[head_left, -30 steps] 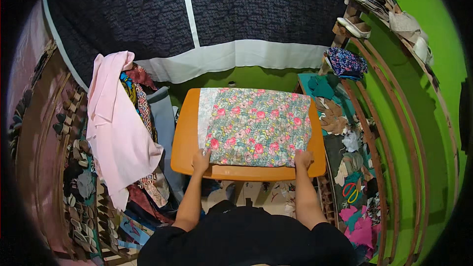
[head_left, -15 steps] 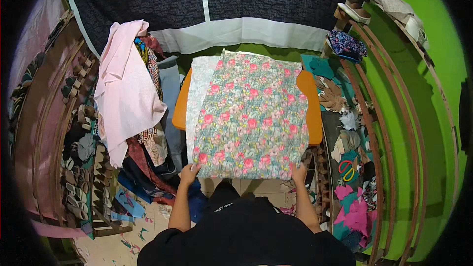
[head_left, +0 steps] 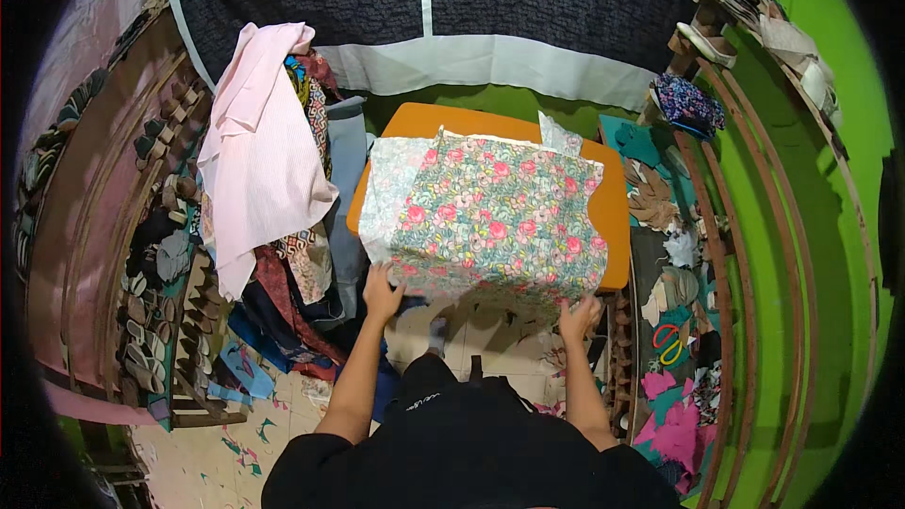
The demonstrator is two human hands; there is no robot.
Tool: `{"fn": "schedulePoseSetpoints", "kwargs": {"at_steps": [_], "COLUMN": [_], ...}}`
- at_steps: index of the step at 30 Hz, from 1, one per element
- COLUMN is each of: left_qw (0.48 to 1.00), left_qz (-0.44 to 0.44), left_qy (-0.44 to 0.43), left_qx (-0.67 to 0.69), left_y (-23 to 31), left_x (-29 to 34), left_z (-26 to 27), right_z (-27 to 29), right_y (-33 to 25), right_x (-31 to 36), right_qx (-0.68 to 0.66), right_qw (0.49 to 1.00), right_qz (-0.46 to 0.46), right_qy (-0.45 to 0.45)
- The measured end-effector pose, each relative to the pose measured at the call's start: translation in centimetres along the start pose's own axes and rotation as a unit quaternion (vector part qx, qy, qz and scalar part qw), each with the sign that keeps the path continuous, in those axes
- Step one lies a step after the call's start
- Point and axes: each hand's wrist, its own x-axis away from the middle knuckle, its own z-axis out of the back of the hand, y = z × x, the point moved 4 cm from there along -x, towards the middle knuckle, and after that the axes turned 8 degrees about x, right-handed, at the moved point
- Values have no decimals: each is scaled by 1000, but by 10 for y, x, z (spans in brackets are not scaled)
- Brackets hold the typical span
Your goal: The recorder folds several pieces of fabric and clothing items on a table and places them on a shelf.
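Note:
A floral cloth (head_left: 500, 207) with pink roses on grey-green lies over the orange table (head_left: 617, 217). Its near part droops over the front edge and is blurred. On the left, its paler side (head_left: 391, 174) shows. My left hand (head_left: 382, 295) is closed at the cloth's near left corner. At the near right corner my right hand (head_left: 578, 318) has its fingers curled against the hanging edge. The fingertips of both hands are partly hidden by the cloth.
A pink cloth (head_left: 264, 141) hangs over a pile of fabrics at left. Wooden racks with shoes (head_left: 141, 358) stand beyond it. On the right, scissors (head_left: 669, 344) with red and yellow handles lie among fabric scraps (head_left: 683, 429). Offcuts litter the tiled floor (head_left: 217, 462).
The floral cloth has lowered and its near part now droops over the table's front edge. Both hands have moved slightly forward. More of the orange table shows at the back, and the view has shifted.

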Motion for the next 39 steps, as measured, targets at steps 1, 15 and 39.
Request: {"fn": "schedulePoseSetpoints", "kwargs": {"at_steps": [1,15,39], "left_qw": [999,987,987], "left_qz": [9,87,-34], "left_qy": [-26,-118,-135], "left_qx": [36,-63,-83], "left_y": [18,29,94], "left_x": [-24,-161,-287], "left_z": [-9,-63,-151], "right_z": [1,-32,-49], "right_y": [-12,-75,-60], "right_x": [-18,-124,-264], "right_qx": [12,127,152], "right_qw": [1000,974,954], "right_qz": [-5,-117,-251], "right_qy": [-6,-143,-52]}}
